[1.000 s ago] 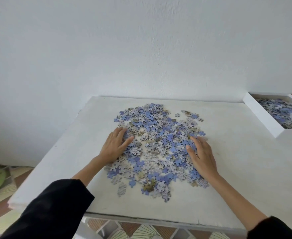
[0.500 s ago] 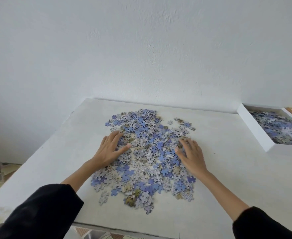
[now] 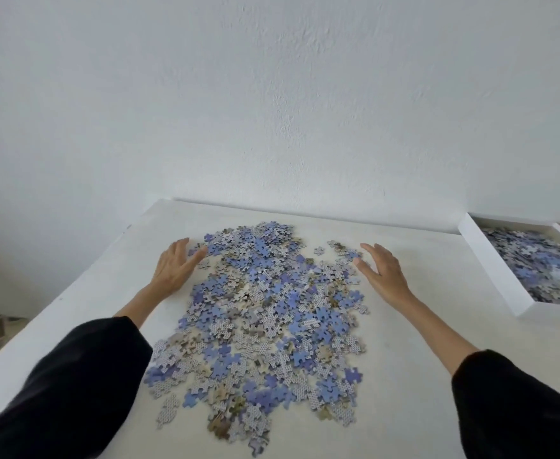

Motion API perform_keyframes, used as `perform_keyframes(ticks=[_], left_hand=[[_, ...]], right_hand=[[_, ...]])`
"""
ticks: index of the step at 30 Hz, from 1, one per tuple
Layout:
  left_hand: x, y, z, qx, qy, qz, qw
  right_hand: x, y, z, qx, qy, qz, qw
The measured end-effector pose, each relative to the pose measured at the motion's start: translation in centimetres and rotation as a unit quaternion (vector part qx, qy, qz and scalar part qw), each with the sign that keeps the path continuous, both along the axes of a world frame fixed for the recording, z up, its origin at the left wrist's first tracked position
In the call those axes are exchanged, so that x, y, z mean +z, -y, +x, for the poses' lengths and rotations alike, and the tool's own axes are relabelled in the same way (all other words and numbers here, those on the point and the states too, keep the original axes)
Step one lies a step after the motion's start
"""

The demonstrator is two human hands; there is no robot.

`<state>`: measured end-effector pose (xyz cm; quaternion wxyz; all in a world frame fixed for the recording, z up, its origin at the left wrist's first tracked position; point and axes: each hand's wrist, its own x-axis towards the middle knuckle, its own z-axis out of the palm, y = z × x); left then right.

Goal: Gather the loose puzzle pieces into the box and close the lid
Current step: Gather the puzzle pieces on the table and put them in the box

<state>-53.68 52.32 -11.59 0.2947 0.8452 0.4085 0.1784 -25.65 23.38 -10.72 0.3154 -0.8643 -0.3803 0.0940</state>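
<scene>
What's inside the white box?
The white box holds blue and pale puzzle pieces. They cover the bottom, and its right side runs out of the picture.

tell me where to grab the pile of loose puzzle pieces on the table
Probably from its far end, cupping inward from both sides: the puzzle pieces lie flat and scattered, with nothing to pinch. The left hand and right hand already flank that end, open, so raking toward the middle suits.
</scene>
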Motion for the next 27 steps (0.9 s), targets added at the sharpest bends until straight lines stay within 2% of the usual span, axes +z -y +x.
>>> perform_keyframes(ticks=[3, 7, 10, 17, 20, 24, 27], left_hand=[[0.0, -0.9, 1.7, -0.041, -0.040, 0.009, 0.998], [0.3, -1.7, 3.8, -0.061, -0.027, -0.020, 0.998], [0.2, -1.6, 4.7, -0.085, -0.034, 0.000, 0.996], [-0.4, -0.1, 4.4, -0.178, -0.024, 0.031, 0.983], [-0.7, -0.3, 3.9, -0.209, -0.008, 0.022, 0.978], [-0.2, -1.4, 3.9, -0.211, 0.049, 0.000, 0.976], [0.3, -2.8, 4.9, -0.190, 0.056, -0.013, 0.980]], right_hand=[[0.0, -1.2, 1.8, 0.028, -0.049, -0.004, 0.998], [0.5, -3.0, 3.0, 0.074, -0.091, -0.007, 0.993], [0.6, -4.5, 3.1, 0.099, -0.123, 0.004, 0.987], [-1.2, -6.1, 0.9, 0.168, 0.018, -0.049, 0.984], [-1.5, -6.1, 0.3, 0.198, 0.033, -0.065, 0.977], [0.0, -7.0, 0.2, 0.167, -0.046, 0.032, 0.984], [1.1, -9.0, 0.4, 0.145, -0.064, 0.068, 0.985]])
